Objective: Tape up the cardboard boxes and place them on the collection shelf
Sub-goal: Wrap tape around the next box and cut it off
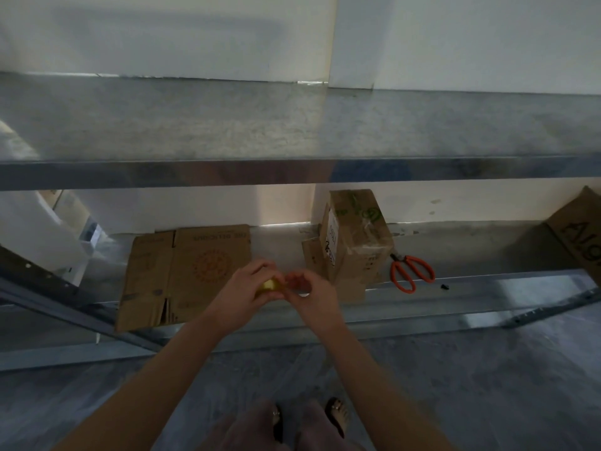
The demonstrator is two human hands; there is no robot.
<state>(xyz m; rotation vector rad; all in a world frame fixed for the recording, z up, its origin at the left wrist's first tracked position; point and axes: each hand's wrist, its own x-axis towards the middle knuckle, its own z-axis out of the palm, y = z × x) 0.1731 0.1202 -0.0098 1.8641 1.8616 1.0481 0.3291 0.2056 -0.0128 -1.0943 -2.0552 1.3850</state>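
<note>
My left hand (pixel 245 289) is curled round a small yellow roll of tape (pixel 270 284), which is mostly hidden by my fingers so that only a bright sliver shows at the side facing my other hand. My right hand (pixel 310 292) meets it there, thumb and forefinger bent together and pinching at the roll's edge; whether they hold a loose end of tape I cannot tell, as that spot is blurred. Both hands hang in the air over the front rail of the lower shelf (pixel 455 297). Just beyond and to the left of my left hand a flattened cardboard box (pixel 182 271) lies on that shelf, its printed face up and its near edge jutting past the rail. Just beyond and to the right of my right hand a sealed cardboard box (pixel 356 236) stands on end, glossy tape across its top, with a smaller piece of cardboard leaning at its foot. Further right of that box lie orange-handled scissors (pixel 411 271), flat on the shelf, blades pointing back toward the box. Well off to the right another cardboard box (pixel 582 232) is cut by the frame's edge. Above my hands runs the grey upper shelf (pixel 292 125), and below them are my sandalled feet (pixel 338 415) on the floor
</note>
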